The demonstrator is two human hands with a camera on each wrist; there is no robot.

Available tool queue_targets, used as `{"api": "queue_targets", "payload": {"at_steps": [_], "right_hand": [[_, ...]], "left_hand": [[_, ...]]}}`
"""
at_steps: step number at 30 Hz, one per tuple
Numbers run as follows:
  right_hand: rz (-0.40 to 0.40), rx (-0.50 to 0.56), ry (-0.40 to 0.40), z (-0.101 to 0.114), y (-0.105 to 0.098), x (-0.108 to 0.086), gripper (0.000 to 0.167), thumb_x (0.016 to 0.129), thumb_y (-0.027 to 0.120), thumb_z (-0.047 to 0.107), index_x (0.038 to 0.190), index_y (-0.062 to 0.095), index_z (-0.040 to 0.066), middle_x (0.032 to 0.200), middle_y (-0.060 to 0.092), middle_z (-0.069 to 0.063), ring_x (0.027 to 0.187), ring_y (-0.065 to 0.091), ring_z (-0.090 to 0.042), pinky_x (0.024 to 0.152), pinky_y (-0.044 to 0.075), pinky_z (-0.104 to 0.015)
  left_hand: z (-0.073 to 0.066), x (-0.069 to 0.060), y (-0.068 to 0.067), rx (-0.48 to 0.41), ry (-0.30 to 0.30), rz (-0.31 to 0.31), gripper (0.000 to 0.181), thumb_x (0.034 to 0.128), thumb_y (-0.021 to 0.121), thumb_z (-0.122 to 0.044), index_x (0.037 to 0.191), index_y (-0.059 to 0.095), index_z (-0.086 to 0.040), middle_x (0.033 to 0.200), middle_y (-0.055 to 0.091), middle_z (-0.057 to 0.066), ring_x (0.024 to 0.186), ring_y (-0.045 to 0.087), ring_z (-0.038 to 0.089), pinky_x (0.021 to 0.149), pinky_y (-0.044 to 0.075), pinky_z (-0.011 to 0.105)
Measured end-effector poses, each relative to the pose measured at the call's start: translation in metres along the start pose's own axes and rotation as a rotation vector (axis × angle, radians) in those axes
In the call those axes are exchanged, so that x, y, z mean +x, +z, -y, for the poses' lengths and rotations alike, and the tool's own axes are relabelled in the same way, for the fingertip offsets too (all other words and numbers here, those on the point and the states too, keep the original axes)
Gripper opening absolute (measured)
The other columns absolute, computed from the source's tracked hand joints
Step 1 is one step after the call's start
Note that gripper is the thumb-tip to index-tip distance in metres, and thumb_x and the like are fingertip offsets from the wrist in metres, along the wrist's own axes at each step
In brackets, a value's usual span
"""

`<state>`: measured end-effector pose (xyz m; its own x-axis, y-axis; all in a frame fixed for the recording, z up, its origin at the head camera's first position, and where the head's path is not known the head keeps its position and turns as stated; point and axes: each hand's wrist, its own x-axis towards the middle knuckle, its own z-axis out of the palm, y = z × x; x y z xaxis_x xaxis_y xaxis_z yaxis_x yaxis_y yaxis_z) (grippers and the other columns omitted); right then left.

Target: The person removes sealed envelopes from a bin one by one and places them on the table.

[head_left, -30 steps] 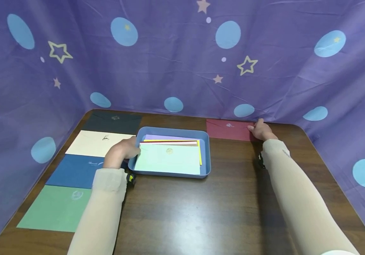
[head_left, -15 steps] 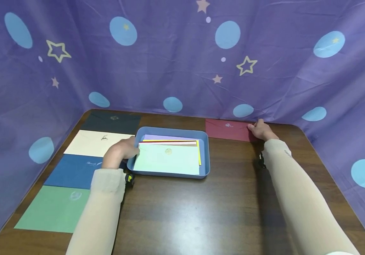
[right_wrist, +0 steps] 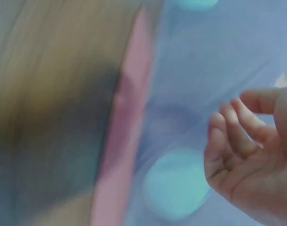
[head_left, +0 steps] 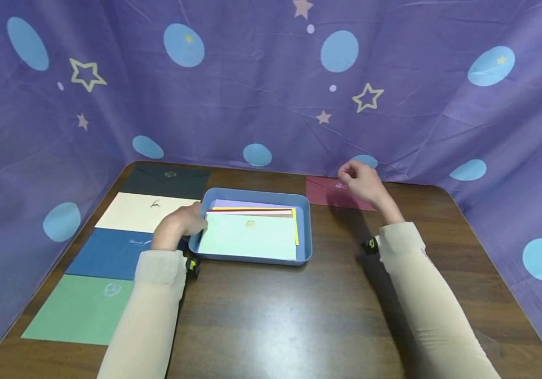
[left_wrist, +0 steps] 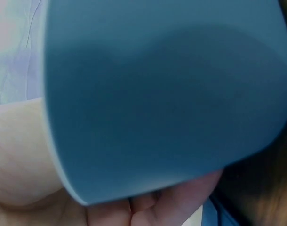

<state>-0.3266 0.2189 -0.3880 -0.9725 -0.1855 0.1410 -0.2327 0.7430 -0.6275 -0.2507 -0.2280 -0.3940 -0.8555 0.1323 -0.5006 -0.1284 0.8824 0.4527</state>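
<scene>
My left hand (head_left: pixel 179 225) grips the left rim of a blue tray (head_left: pixel 261 195); in the left wrist view the fingers (left_wrist: pixel 181 200) curl against the tray's wall (left_wrist: pixel 167 103). A pale mint envelope (head_left: pixel 247 242) with a gold emblem lies on top of the stack in that tray. Edges of yellow, dark red, white, brown and lilac paper show behind it. Above a red envelope (head_left: pixel 320 190) at the table's back edge, my right hand (head_left: pixel 364 181) hovers with loosely bent fingers, holding nothing. The right wrist view is blurred.
Down the left side lie a dark green envelope (head_left: pixel 167 181), a cream envelope (head_left: pixel 131 210), a blue envelope (head_left: pixel 105 253) and a light green envelope (head_left: pixel 77 310). A purple patterned curtain (head_left: pixel 271 95) hangs behind the brown wooden table (head_left: pixel 299 316).
My right hand has let go of the red envelope's right end, lifted and moved left over it. The left hand and the tray have stayed put.
</scene>
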Motion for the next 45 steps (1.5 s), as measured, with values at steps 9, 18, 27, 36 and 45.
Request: {"api": "queue_targets", "payload": {"at_steps": [9, 18, 27, 36, 45], "right_hand": [[0.310, 0.007, -0.274, 0.071, 0.038, -0.026, 0.026, 0.106, 0.065, 0.019, 0.127, 0.072, 0.006, 0.109, 0.074, -0.005, 0.098, 0.067, -0.021, 0.085, 0.054, -0.041], [0.371, -0.089, -0.333, 0.078, 0.065, -0.038, 0.026, 0.104, 0.066, 0.012, 0.127, 0.073, 0.001, 0.114, 0.075, -0.009, 0.106, 0.069, -0.024, 0.090, 0.056, -0.044], [0.404, -0.141, -0.313, 0.079, 0.080, -0.044, 0.023, 0.104, 0.065, 0.010, 0.123, 0.074, 0.003, 0.116, 0.075, -0.010, 0.107, 0.069, -0.025, 0.093, 0.056, -0.043], [0.416, -0.143, -0.292, 0.074, 0.087, -0.046, 0.023, 0.104, 0.065, 0.011, 0.124, 0.074, 0.003, 0.114, 0.075, -0.010, 0.103, 0.069, -0.023, 0.093, 0.056, -0.043], [0.401, -0.095, -0.324, 0.075, 0.082, -0.041, 0.023, 0.102, 0.067, 0.009, 0.122, 0.076, 0.003, 0.099, 0.071, -0.006, 0.086, 0.057, -0.018, 0.080, 0.050, -0.036]], "left_hand": [[-0.004, 0.000, 0.000, 0.005, -0.001, 0.008, 0.060, 0.1019, 0.044, -0.010, 0.156, 0.028, 0.012, 0.141, 0.049, 0.030, 0.106, 0.061, 0.035, 0.080, 0.053, 0.039], [-0.008, 0.002, 0.001, 0.017, 0.018, 0.008, 0.056, 0.1025, 0.044, -0.011, 0.153, 0.033, 0.011, 0.132, 0.052, 0.028, 0.096, 0.061, 0.032, 0.074, 0.051, 0.037], [-0.003, -0.001, 0.005, -0.036, 0.023, 0.012, 0.055, 0.1023, 0.045, -0.009, 0.153, 0.032, 0.011, 0.134, 0.052, 0.029, 0.100, 0.062, 0.035, 0.077, 0.053, 0.039], [0.003, -0.003, 0.005, -0.007, 0.001, 0.016, 0.055, 0.1028, 0.047, -0.012, 0.150, 0.035, 0.012, 0.128, 0.054, 0.028, 0.100, 0.061, 0.034, 0.079, 0.052, 0.041], [-0.002, -0.002, -0.001, -0.007, 0.003, 0.002, 0.054, 0.1017, 0.047, -0.012, 0.149, 0.035, 0.011, 0.127, 0.055, 0.028, 0.095, 0.062, 0.034, 0.076, 0.052, 0.039]]}}
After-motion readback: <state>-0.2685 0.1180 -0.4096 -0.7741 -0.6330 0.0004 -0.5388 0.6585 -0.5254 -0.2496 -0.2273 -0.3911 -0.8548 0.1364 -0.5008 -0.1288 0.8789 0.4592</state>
